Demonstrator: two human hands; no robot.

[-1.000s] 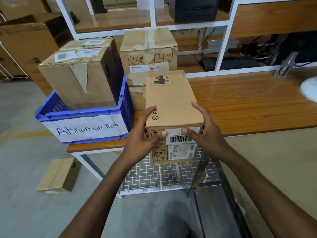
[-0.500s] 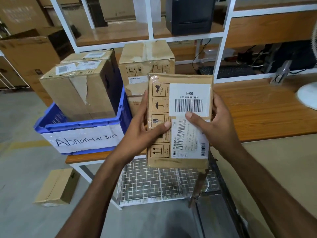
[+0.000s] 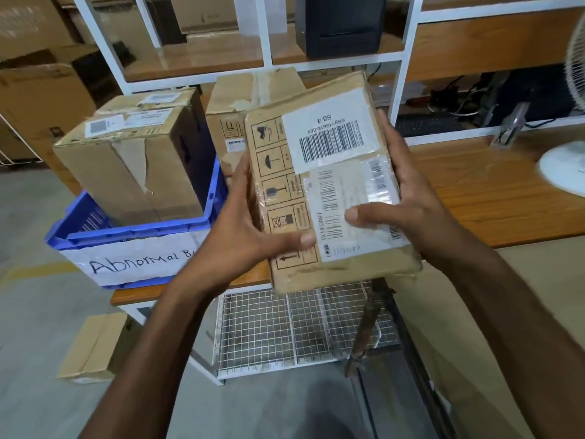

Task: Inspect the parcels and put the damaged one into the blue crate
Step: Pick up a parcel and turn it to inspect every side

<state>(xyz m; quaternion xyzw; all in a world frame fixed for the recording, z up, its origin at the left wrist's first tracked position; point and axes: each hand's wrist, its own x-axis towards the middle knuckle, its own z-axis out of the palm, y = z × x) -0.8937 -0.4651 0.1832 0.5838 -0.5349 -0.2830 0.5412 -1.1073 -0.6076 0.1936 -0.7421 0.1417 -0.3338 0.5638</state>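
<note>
I hold a brown cardboard parcel (image 3: 329, 270) up in front of me, its labelled face with barcodes and handling symbols turned toward me and tilted slightly. My left hand (image 3: 243, 229) grips its left edge with the thumb across the front. My right hand (image 3: 408, 198) grips the right edge, thumb pressed on the lower label. The blue crate (image 3: 139, 236), marked "Abnormal Bin", stands on the table's left end with a torn cardboard box (image 3: 133, 166) inside it. Another taped parcel (image 3: 250, 96) stands on the table behind the held one.
A wooden table (image 3: 493, 191) stretches to the right, with a white fan base (image 3: 563, 166) at its far right. White shelving (image 3: 269, 36) rises behind, holding a black device (image 3: 342, 23). A wire rack (image 3: 285, 331) sits under the table. A small box (image 3: 95, 346) lies on the floor at left.
The parcel was lifted off the table and tipped up, so its labelled face now points at me. Since half a second ago it has come closer and rotated slightly.
</note>
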